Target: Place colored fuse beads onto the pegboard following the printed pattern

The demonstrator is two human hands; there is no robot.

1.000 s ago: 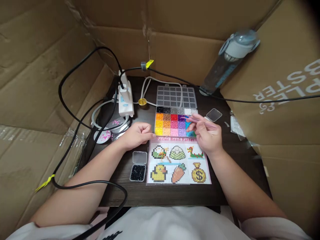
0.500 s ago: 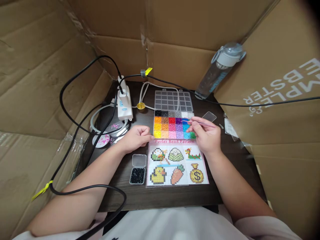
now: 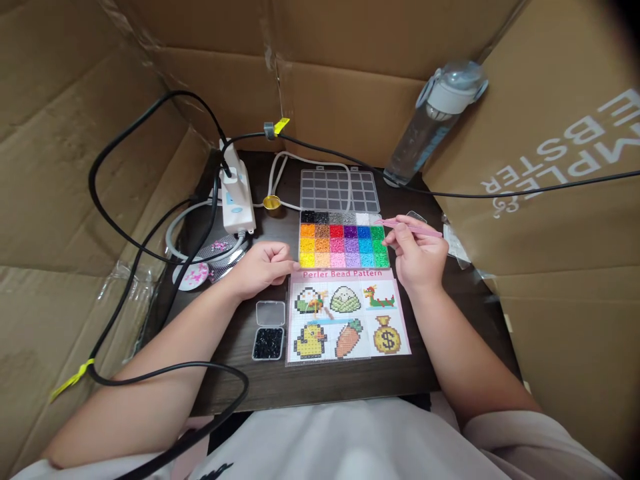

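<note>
Pink tweezers (image 3: 417, 230) are held in my right hand (image 3: 421, 257), their tips over the upper right corner of the bead box (image 3: 351, 233), near the white beads. The box is open and its compartments hold beads of many colours. My left hand (image 3: 267, 268) is curled beside the box's lower left corner, its fingers closed; whether it holds anything is hidden. Below the box lies the Perler bead pattern sheet (image 3: 373, 327) with a clear pegboard on it. A small open case of black beads (image 3: 269, 343) is left of the sheet.
A white power strip (image 3: 237, 203), looping black cables (image 3: 95, 173) and a gold-coloured small dish (image 3: 272, 205) are at the back left. A water bottle (image 3: 425, 133) stands at the back right. Cardboard walls (image 3: 350, 113) surround the table. A round dish of pink beads (image 3: 191, 275) sits left.
My right hand and the tweezers have moved from the purple and blue beads up and right to the box's top right corner. The whole view has shifted slightly.
</note>
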